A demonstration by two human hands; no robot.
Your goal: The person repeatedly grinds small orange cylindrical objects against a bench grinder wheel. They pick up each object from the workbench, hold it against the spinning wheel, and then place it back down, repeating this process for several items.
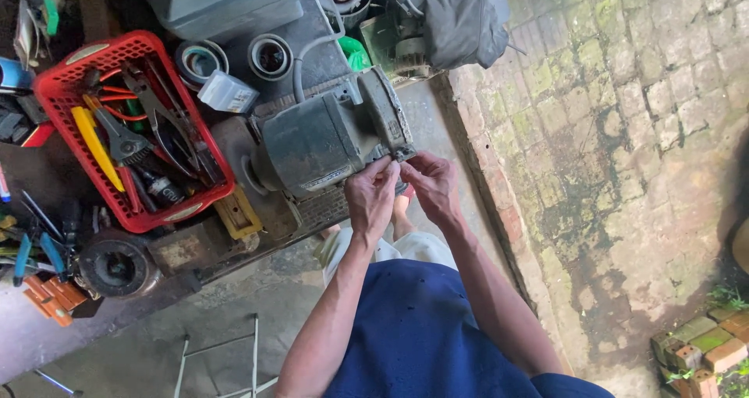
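A grey electric motor (320, 136) lies on its side on a dark bench. Its end housing (384, 113) faces me. Both hands meet at the lower corner of that housing. My left hand (373, 197) pinches a small part at the motor's edge with its fingertips. My right hand (433, 186) grips the same spot from the right side, fingers curled on a small fitting (403, 154). What lies between the fingertips is too small to make out. A grey cable (308, 51) runs from the motor toward the back.
A red plastic basket (70, 82) of pliers and cutters stands left of the motor. Tape rolls (269, 56), a clear small box (228, 92) and a round black part (117, 267) lie around. Mossy brick paving (624, 133) fills the right side, with loose bricks (702, 347) at the lower right.
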